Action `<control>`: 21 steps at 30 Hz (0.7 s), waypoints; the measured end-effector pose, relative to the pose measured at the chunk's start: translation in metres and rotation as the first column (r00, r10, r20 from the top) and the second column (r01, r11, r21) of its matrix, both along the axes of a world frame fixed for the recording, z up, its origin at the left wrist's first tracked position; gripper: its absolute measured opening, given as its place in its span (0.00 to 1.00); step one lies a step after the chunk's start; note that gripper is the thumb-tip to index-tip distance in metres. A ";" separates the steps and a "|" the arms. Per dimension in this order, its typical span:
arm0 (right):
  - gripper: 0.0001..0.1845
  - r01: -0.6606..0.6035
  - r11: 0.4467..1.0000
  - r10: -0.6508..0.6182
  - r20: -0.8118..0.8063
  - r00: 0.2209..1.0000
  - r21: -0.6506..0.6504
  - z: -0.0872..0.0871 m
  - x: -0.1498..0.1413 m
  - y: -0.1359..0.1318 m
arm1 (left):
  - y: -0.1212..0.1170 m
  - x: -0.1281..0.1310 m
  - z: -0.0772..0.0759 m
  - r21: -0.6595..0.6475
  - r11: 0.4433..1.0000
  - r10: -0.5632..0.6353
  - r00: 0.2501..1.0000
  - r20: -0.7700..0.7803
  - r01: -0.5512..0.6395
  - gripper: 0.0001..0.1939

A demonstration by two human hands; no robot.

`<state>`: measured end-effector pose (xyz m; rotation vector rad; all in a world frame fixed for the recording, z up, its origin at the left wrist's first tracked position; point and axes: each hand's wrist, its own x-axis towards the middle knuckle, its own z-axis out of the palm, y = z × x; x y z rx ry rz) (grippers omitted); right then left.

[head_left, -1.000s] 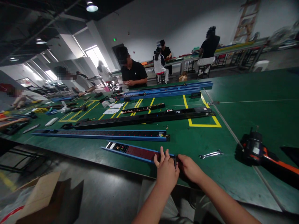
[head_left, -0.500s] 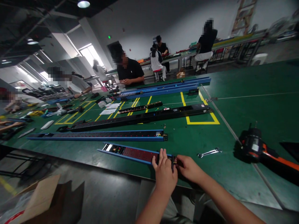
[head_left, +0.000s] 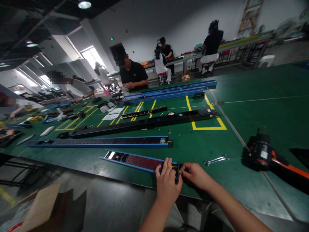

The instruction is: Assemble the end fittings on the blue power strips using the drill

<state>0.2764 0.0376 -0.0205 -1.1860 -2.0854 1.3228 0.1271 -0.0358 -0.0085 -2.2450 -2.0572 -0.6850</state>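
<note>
A short power strip point(head_left: 145, 162) with blue side rails and a dark red socket face lies near the table's front edge. My left hand point(head_left: 167, 180) rests over its right end, fingers across the top and thumb at the near side, gripping it. At the black end plate point(head_left: 178, 172), my right hand point(head_left: 195, 174) has thumb and forefinger pinched together. Anything between those fingertips is too small to make out. A double-ended wrench point(head_left: 216, 159) lies on the table to the right of my right hand.
A power drill point(head_left: 263, 151) stands at the right. Beyond my strip lie a longer blue strip point(head_left: 96, 141), a black strip point(head_left: 145, 123) and blue rails point(head_left: 169, 91). A co-worker point(head_left: 132, 74) is across the green table point(head_left: 253, 96); an opened cardboard box point(head_left: 41, 209) is lower left.
My right fingertips have shifted slightly down and left against the end plate; the brassy bit seen at them earlier no longer shows. My left hand keeps its hold on the strip.
</note>
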 end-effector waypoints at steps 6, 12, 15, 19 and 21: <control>0.13 0.014 0.999 -0.015 -0.010 1.000 -0.045 -0.002 -0.001 0.001 | 0.002 -0.013 -0.003 0.013 0.995 -0.098 0.995 -0.009 0.098 0.13; 0.13 0.012 0.973 -0.020 -0.036 0.999 -0.229 -0.004 -0.003 -0.001 | -0.002 -0.012 -0.007 0.034 0.999 -0.017 0.999 -0.043 0.019 0.23; 0.13 -0.004 0.986 0.000 -0.024 1.000 -0.166 0.000 -0.002 -0.002 | 0.000 -0.009 -0.001 -0.010 1.000 0.013 0.996 -0.093 -0.014 0.24; 0.11 -0.057 0.998 0.056 -0.025 0.998 -0.036 0.005 0.001 -0.001 | 0.003 -0.010 0.001 -0.050 0.999 -0.022 0.989 -0.148 0.015 0.27; 0.11 -0.079 0.996 0.078 -0.036 0.996 -0.036 0.005 0.002 0.000 | 0.004 -0.012 -0.001 -0.042 0.999 -0.029 0.987 -0.156 0.023 0.27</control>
